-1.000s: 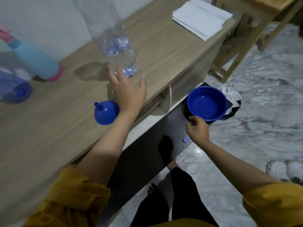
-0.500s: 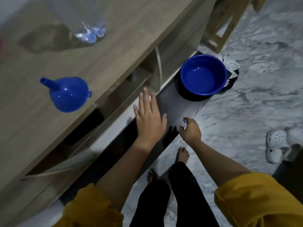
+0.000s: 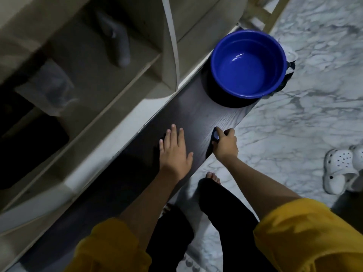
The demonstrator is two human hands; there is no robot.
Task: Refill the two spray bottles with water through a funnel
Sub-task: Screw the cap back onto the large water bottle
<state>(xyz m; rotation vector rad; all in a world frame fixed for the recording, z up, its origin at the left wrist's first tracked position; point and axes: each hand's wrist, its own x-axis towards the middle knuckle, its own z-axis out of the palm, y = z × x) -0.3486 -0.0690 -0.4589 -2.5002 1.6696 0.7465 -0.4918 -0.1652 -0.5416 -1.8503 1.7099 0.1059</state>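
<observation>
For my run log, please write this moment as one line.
left hand: open, flat on dark board | right hand: pinches small blue cap at board edge | blue basin: on board, beyond hands

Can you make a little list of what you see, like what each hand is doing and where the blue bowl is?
left hand: flat, fingers straight, over the dark board
right hand: pinching a small blue cap at the board's edge
blue bowl: upright on the board's far end
bottles and funnel: not in view
floor: white marble, white clogs on the right
</observation>
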